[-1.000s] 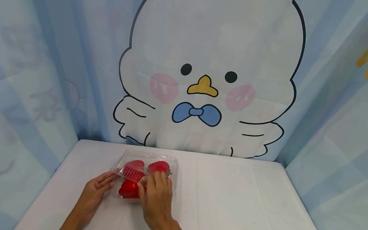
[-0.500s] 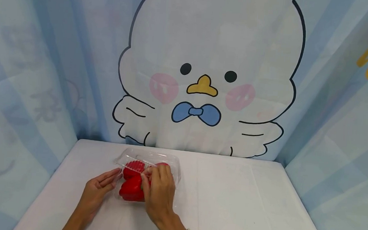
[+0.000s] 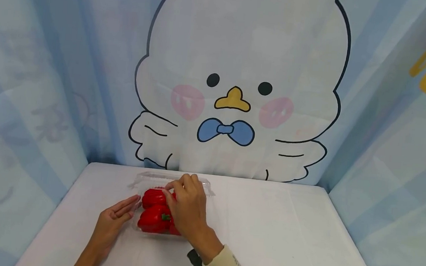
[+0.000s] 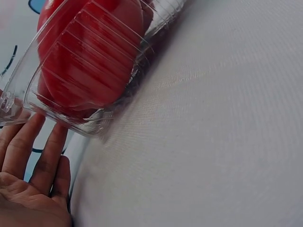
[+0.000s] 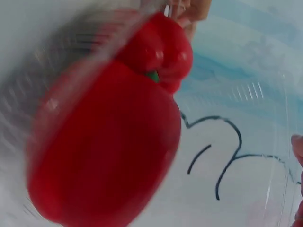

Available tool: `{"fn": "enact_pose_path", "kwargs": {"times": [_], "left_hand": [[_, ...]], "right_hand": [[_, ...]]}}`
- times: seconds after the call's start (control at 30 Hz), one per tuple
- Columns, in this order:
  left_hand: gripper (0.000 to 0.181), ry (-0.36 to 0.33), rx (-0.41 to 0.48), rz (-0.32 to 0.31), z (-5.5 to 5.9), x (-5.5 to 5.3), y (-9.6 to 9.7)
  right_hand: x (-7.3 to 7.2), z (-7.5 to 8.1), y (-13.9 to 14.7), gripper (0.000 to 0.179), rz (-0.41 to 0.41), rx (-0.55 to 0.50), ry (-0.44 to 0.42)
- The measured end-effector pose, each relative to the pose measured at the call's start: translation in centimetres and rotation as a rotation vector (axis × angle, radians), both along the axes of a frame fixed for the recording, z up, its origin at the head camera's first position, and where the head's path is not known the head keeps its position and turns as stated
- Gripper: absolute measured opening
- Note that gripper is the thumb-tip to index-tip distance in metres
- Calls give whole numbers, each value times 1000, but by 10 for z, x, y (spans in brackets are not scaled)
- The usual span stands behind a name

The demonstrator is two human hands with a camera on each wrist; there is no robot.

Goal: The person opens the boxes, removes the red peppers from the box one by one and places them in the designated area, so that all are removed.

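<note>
A clear plastic clamshell box (image 3: 135,225) stands on the table, left of centre, holding several red bell peppers (image 3: 153,219). Its transparent lid (image 3: 146,180) is raised and tilts toward the back. My right hand (image 3: 187,207) pinches the lid's edge above the peppers and hides some of them. At the box's left side, my left hand (image 3: 108,224) rests straight fingers against the wall; the left wrist view shows these fingers (image 4: 49,156) touching the box's corner. Close up in the right wrist view are a blurred pepper (image 5: 109,151) and the see-through lid (image 5: 255,109).
A white cloth covers the table (image 3: 273,228), which extends to the right of the box. Behind it hangs a curtain (image 3: 241,48) printed with a cartoon bird, with pale blue curtains on both sides. A dark strap piece (image 3: 194,258) sits at the right wrist.
My right hand has moved up and away, swinging the lid from over the peppers toward the back. The front peppers now show uncovered. My left hand has stayed by the box's left side.
</note>
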State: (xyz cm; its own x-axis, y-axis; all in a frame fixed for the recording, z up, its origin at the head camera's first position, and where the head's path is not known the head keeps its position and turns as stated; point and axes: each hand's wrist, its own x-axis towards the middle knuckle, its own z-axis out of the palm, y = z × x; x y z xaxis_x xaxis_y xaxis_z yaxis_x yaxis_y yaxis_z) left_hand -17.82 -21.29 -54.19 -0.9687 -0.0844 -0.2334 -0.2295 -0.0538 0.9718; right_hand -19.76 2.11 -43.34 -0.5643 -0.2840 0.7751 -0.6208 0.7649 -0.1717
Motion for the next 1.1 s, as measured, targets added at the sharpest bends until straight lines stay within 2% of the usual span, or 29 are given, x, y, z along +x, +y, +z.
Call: {"fn": "enact_pose_path", "kwargs": {"times": [0.2,0.43,0.67,0.83,1.0,1.1], "left_hand": [[55,3,-2,-2,0,0,1],[56,21,5,-10,-1,2,2],[55,30,9,-12,-2,1,1],[55,22,-2,-13,-1,1,1],[55,14,-11,-4,-1,1,1],[56,16,-13,-5,0,1,2]], "right_hand": [[-22,17,9,14,30,7,44],[-45,27,28,14,74,-15,4],[-72,28,48,20,72,-113,-18],[-87,26,60,21,103,-214,-61],[-98,24,66,17,135,-279,-126],[-104,23,69,14,127,-302,-180]]}}
